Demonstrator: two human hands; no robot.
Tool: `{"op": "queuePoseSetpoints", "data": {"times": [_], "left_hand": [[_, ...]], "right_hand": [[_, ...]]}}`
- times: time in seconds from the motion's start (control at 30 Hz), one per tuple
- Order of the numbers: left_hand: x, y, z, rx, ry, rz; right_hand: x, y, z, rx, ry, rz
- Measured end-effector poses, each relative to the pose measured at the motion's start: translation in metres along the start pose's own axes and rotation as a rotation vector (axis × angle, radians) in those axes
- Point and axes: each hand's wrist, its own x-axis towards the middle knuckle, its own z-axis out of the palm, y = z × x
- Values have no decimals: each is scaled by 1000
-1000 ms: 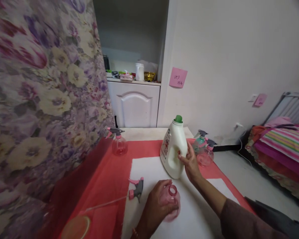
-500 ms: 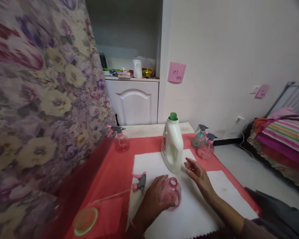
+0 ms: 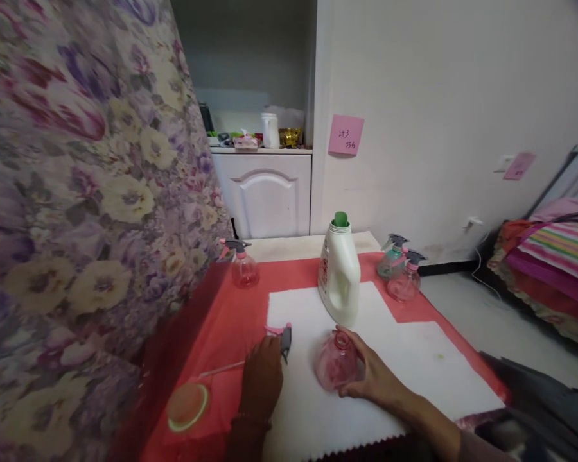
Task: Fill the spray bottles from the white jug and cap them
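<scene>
My right hand (image 3: 373, 378) is closed round the side of a clear pink round bottle (image 3: 336, 369), thumb low and fingers near its neck. The bottle has no top on and stands upright over the white cloth. My left hand (image 3: 262, 372) is over the grey and pink trigger spray head (image 3: 286, 343), its fingers curled at the collar and partly hidden. From under that hand a thin dip tube (image 3: 224, 368) runs left. Beyond the bottle stands a large white jug (image 3: 341, 276) with a green piece (image 3: 340, 219) in its mouth.
A pink spray bottle (image 3: 245, 273) stands at the back left; a green one (image 3: 389, 264) and another pink one (image 3: 404, 284) at the right. A round lidded thing (image 3: 187, 405) lies front left on the red cover (image 3: 216, 321). Floral curtain (image 3: 101, 224) hangs at the left.
My left hand has let go of the pink bottle and moved left onto the spray head. My right hand, open before, has come to hold the bottle. The view has shifted slightly.
</scene>
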Motion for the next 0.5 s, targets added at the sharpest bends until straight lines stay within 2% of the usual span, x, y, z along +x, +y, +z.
{"op": "queuePoseSetpoints", "data": {"times": [0.27,0.5], "left_hand": [[-1,1,-1,150,-5,-7],[1,5,-3,211,24,16]], "right_hand": [[5,-2,7,-6,86,19],[-17,-9,-27,-65,189,44]]}}
